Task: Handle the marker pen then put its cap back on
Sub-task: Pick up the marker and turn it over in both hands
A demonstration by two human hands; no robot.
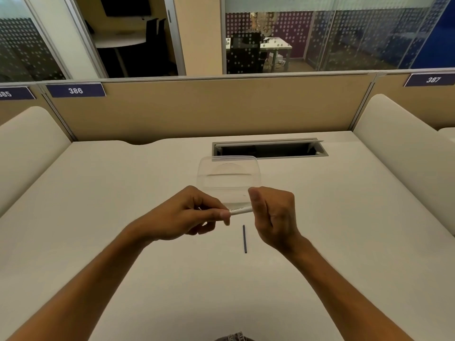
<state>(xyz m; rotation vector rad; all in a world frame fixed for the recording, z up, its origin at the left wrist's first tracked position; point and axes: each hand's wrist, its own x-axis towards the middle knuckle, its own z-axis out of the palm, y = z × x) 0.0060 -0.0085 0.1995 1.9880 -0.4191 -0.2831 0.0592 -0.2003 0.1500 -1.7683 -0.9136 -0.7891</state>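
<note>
Both hands grasp the marker pen [240,211] above the desk [123,193].
Left hand [187,215] pinches the barrel; right hand [273,215] is clenched over the other end. Keep the parts coaxial and press straight; cap hidden.

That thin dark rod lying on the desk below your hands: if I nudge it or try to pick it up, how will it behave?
The thin dark rod looks round and slender, so a sideways nudge would probably roll it across the smooth desk. It lies flat, so pinching it up may be fiddly. It appears straight and likely very light.
</note>
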